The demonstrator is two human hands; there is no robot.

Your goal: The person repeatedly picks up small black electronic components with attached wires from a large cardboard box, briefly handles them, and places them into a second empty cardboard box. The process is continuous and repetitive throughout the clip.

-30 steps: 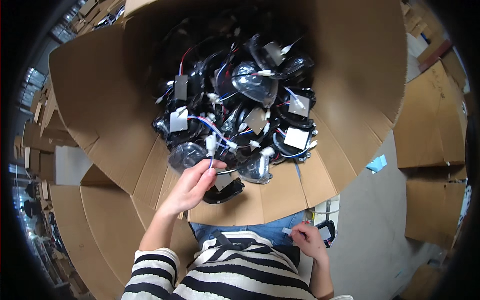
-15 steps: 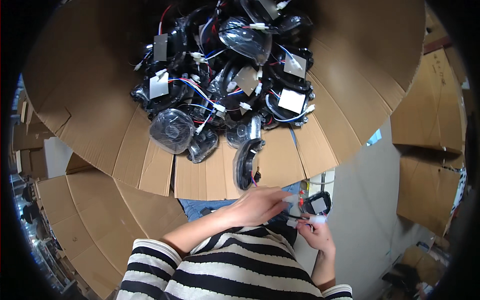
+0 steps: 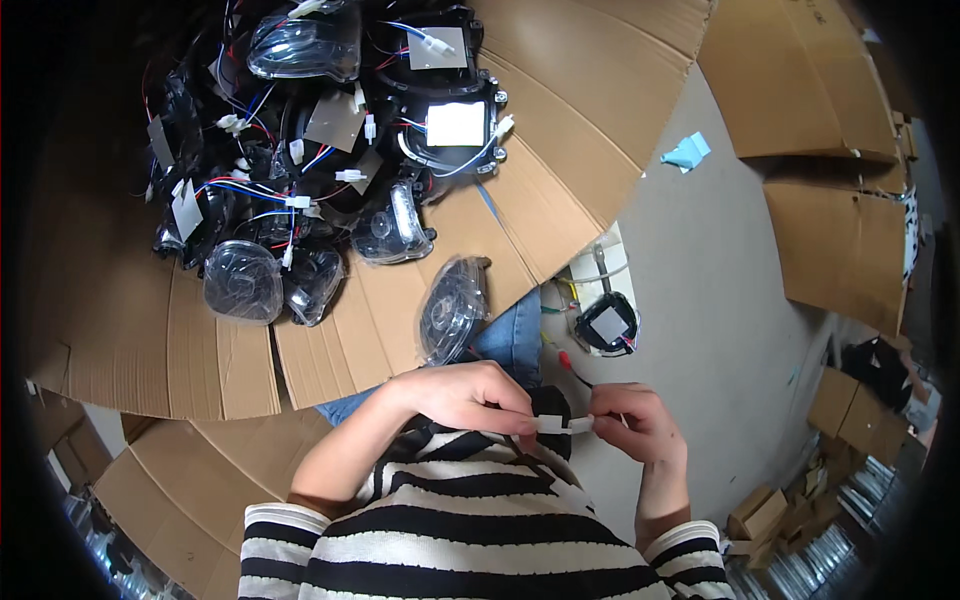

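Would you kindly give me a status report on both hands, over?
Left hand and right hand pinch white connectors; whether joined, unclear. Clear-fronted lamp beyond left hand, not between hands.

In front of you, the large brown cardboard carton (image 3: 330, 365) carries a jumbled heap of black lamp units (image 3: 445, 95) with clear covers, grey plates and loose wires ending in white connectors, and nearest you a single clear-covered lamp (image 3: 452, 310) lies apart from the heap on the carton's near side, close to its edge. To the right of that edge, a white support (image 3: 588, 265) beside you bears a rounded black unit (image 3: 608, 323) with a grey square on it. Farther to your right, the grey floor (image 3: 715, 290) holds a crumpled light-blue scrap (image 3: 686, 152) and brown boxes (image 3: 835, 245).
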